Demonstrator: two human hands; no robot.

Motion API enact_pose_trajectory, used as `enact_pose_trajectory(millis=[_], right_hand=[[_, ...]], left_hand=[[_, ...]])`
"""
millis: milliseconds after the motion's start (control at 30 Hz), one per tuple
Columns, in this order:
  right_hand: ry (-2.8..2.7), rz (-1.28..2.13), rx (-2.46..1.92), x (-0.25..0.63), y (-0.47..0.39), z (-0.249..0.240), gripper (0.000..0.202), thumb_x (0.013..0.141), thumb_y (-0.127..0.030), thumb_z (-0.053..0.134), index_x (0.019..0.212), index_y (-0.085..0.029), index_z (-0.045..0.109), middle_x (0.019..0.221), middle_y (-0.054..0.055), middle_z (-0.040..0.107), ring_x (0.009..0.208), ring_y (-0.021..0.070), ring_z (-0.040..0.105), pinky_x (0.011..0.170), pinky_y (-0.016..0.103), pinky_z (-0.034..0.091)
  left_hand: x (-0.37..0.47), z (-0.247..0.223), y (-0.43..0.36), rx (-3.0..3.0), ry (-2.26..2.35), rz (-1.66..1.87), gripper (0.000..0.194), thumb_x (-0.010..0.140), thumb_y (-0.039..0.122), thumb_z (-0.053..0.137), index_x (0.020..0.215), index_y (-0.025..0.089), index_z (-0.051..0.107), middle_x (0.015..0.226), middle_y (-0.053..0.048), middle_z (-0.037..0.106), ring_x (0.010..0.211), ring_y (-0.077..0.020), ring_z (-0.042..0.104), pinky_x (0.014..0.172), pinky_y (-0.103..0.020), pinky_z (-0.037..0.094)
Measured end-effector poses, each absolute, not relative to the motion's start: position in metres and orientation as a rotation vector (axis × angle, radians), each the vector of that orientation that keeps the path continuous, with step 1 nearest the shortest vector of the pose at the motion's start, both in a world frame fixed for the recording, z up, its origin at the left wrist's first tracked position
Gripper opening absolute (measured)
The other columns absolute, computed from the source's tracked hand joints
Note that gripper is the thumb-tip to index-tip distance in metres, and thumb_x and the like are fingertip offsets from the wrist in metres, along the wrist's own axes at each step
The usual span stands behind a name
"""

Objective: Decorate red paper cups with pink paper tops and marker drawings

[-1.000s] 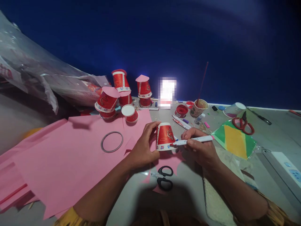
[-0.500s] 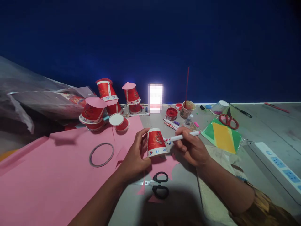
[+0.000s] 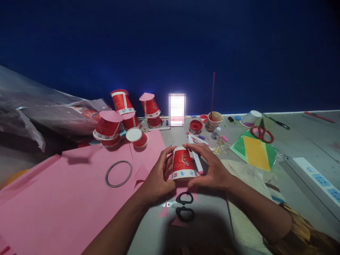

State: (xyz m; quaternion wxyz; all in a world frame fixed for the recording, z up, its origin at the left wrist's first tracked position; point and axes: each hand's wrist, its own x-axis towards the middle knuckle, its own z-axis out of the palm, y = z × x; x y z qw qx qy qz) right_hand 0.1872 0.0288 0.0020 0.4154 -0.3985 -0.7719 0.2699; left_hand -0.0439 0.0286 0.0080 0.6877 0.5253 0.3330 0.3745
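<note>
Left hand [image 3: 156,176]: clamped on inverted red paper cup [image 3: 181,161] with white, blue-and-red-patterned rim band. Right hand [image 3: 209,168]: clamped on opposite side. Cup location: between hands, beyond black-handled metal scissors [image 3: 185,213]. White pink-ended marker [image 3: 196,160]: just beside cup; hand contact unclear. Flat grey ring [image 3: 107,176]: left, on large pink paper sheet [image 3: 66,198].

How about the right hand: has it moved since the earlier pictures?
Yes. Judged against the black-handled scissors, the right hand has shifted to the left, bringing it to the upside-down red paper cup.
</note>
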Motion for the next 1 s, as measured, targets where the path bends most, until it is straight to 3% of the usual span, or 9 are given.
enact_pose_trajectory(millis=[133,333,400,533,633,767,867,1000], right_hand=[[-1.983,0.629,-0.989,0.186,0.030,-0.001,0.106,0.064,-0.068,0.095,0.154,-0.030,0.054,0.140,0.016,0.069,0.126,0.0391,0.063,0.111,0.058,0.050],[-1.913,0.727,-0.958,0.186,0.025,0.012,0.109,0.055,-0.065,0.100,0.150,-0.030,0.060,0.140,0.014,0.069,0.129,0.0392,0.062,0.115,0.057,0.046],[-1.804,0.754,-0.963,0.187,0.019,0.021,0.088,0.067,-0.055,0.098,0.145,-0.031,0.064,0.128,0.010,0.074,0.119,0.0347,0.067,0.108,0.052,0.051],[-1.593,0.950,-0.892,0.187,0.007,0.032,0.032,0.093,-0.039,0.079,0.123,-0.031,0.079,0.086,0.004,0.075,0.077,0.0228,0.069,0.074,0.038,0.055],[-1.500,1.080,-0.765,0.185,0.005,0.028,0.021,0.098,-0.044,0.072,0.105,-0.029,0.086,0.068,0.003,0.070,0.064,0.0209,0.063,0.065,0.037,0.051],[-1.295,1.254,-0.792,0.179,0.007,0.018,0.026,0.093,-0.048,0.077,0.086,-0.024,0.086,0.060,0.002,0.065,0.052,0.0164,0.053,0.051,0.031,0.041],[-1.070,1.401,-0.876,0.174,0.008,0.015,0.026,0.081,-0.048,0.087,0.082,-0.023,0.083,0.058,0.000,0.062,0.047,0.0123,0.046,0.045,0.025,0.031],[-0.920,1.517,-0.855,0.172,0.008,0.014,0.028,0.072,-0.042,0.094,0.079,-0.022,0.077,0.060,-0.002,0.061,0.050,0.0109,0.046,0.047,0.024,0.033]], left_hand=[[-0.047,0.010,0.029,1.219,0.767,0.795,0.101,0.066,0.015,0.085,0.152,0.030,0.036,0.161,-0.017,0.048,0.145,-0.0404,0.056,0.117,-0.057,0.052],[-0.052,0.015,0.033,1.402,0.870,0.798,0.089,0.065,0.020,0.089,0.144,0.028,0.050,0.156,-0.014,0.050,0.145,-0.0389,0.054,0.123,-0.058,0.045],[-0.054,0.015,0.034,1.429,0.895,0.814,0.088,0.067,0.020,0.089,0.145,0.029,0.049,0.155,-0.013,0.050,0.147,-0.0379,0.053,0.125,-0.058,0.043],[-0.057,0.015,0.035,1.475,0.887,0.790,0.086,0.068,0.022,0.088,0.145,0.029,0.050,0.152,-0.012,0.050,0.146,-0.0375,0.053,0.125,-0.057,0.042],[-0.059,0.012,0.035,1.535,0.856,0.773,0.086,0.069,0.022,0.087,0.146,0.029,0.049,0.152,-0.012,0.049,0.143,-0.0375,0.054,0.123,-0.058,0.044],[-0.059,0.010,0.034,1.545,0.871,0.767,0.090,0.068,0.021,0.088,0.148,0.031,0.048,0.151,-0.012,0.050,0.140,-0.0373,0.057,0.119,-0.057,0.048],[-0.057,0.013,0.034,1.513,0.874,0.745,0.090,0.068,0.028,0.092,0.147,0.030,0.049,0.150,-0.012,0.050,0.138,-0.0375,0.059,0.117,-0.055,0.050],[-0.057,0.018,0.034,1.526,0.875,0.751,0.089,0.068,0.031,0.093,0.145,0.029,0.050,0.147,-0.012,0.052,0.138,-0.0381,0.058,0.118,-0.055,0.048]])
